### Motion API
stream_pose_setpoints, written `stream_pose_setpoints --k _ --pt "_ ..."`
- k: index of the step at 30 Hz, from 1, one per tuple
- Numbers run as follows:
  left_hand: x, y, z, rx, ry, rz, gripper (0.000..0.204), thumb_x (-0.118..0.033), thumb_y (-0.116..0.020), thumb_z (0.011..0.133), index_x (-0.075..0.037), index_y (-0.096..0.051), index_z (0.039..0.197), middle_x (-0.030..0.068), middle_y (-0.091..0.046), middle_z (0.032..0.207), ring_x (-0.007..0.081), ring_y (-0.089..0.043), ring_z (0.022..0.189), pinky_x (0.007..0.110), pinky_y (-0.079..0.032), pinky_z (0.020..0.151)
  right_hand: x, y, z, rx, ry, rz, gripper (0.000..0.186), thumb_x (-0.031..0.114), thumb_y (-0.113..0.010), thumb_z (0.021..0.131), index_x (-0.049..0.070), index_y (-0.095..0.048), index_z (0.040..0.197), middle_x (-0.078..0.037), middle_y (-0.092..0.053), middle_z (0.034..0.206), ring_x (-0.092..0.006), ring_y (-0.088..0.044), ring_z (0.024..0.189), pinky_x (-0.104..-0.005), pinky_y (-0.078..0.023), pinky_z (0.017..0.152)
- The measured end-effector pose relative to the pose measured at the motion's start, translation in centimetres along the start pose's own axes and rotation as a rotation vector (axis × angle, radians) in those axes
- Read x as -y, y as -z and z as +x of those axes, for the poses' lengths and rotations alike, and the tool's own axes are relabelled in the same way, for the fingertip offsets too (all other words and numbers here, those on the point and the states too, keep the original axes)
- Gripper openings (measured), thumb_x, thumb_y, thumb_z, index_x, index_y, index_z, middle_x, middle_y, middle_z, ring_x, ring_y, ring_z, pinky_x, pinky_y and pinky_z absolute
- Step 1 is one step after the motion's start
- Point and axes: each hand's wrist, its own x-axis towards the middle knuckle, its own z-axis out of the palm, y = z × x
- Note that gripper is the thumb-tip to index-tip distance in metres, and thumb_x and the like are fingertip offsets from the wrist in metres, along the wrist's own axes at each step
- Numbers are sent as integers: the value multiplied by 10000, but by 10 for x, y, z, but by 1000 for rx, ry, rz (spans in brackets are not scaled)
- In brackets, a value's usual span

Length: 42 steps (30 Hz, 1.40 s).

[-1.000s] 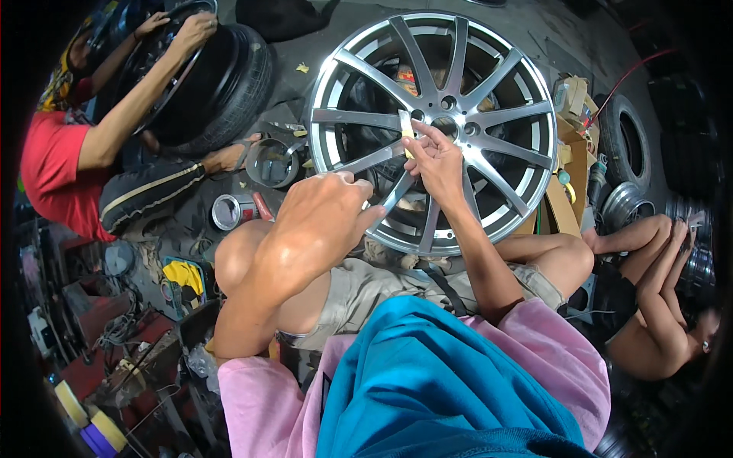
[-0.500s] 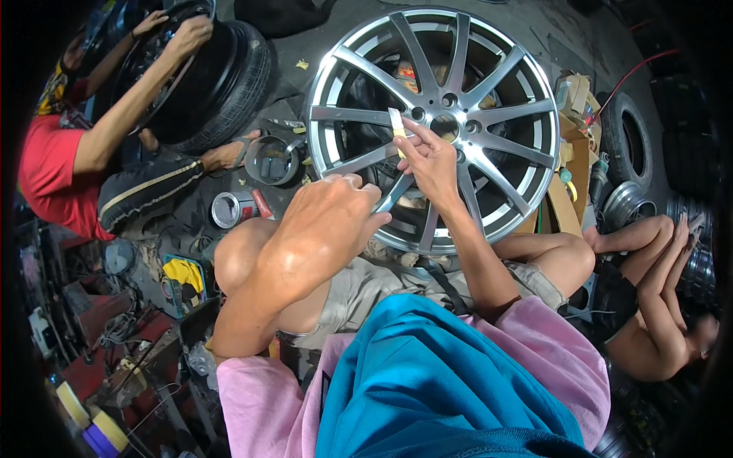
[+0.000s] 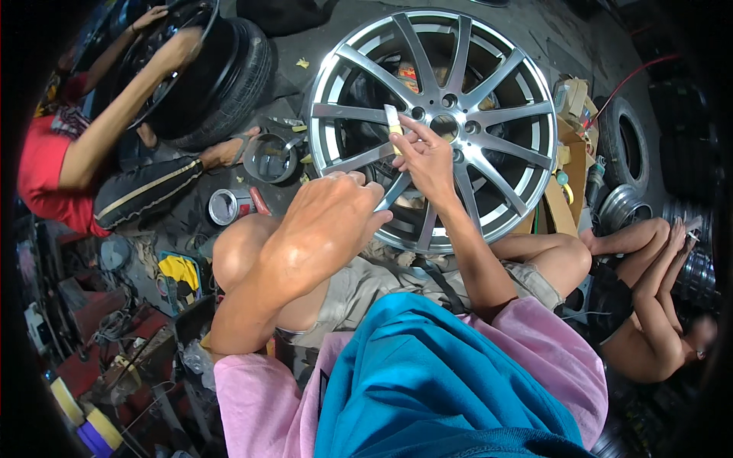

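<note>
A silver multi-spoke alloy wheel (image 3: 538, 107) lies face up in front of me, above my crossed legs. My left hand (image 3: 321, 225) is curled over its near left edge, knuckles up; the fingertips are partly hidden. Over the spokes left of the centre hole, my right hand (image 3: 429, 164) pinches a small flat strip (image 3: 392, 120), whitish at the top and pale yellow lower down. The strip points up, away from me. I cannot make out its exact kind.
A co-worker in a red shirt (image 3: 46, 164) handles a dark wheel rim beside a tyre (image 3: 256, 76). Left of my knee stand an open can (image 3: 227, 206) and a metal pot (image 3: 269, 158). A cardboard box (image 3: 578, 164) is beyond the wheel's right edge; another person (image 3: 641, 328) sits at right.
My right hand has shifted slightly left with the strip. My left hand stays in place. The co-worker's nearer hand has moved down and left, and the dark rim has shifted.
</note>
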Motion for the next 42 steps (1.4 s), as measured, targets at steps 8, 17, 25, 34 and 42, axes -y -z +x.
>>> stream_pose_setpoints --k 8,17,25,34,42 --pt "-3 -1 -2 -9 -27 -26 244 -245 -757 929 -15 -749 1009 186 -718 999 386 -699 989 483 -551 871 2 -17 0 27 8 44 399 123 -762 988 9 -690 1364 -14 -687 801 -79 -677 622 -212 -515 515" --pt "-3 -4 -4 -59 -79 -12 223 -236 -750 933 -17 -721 965 169 -676 910 374 -688 939 485 -540 832 8 -53 18 93 51 23 409 126 -775 981 -11 -687 1356 -20 -687 822 -76 -675 623 -205 -532 522" --pt "-2 -4 -9 -75 -78 -6 213 -231 -760 924 -31 -713 983 155 -671 933 370 -679 937 479 -537 822 10 -37 5 60 32 14 409 113 -777 977 -10 -682 1355 -27 -688 815 -83 -686 635 -205 -543 529" --pt "-5 -2 -7 -74 -102 -5 244 -232 -760 926 -20 -696 1029 160 -679 972 372 -670 952 485 -535 808 8 -72 16 48 109 -40 393 89 -758 971 -59 -682 1327 -61 -692 732 -97 -688 590 -254 -531 503" --pt "-3 1 -12 -82 -89 -34 260 -217 -755 926 -20 -687 1082 160 -687 1020 369 -666 979 487 -538 820 17 -83 13 51 130 -74 372 80 -763 954 -62 -702 1292 -75 -700 723 -118 -703 585 -266 -573 535"
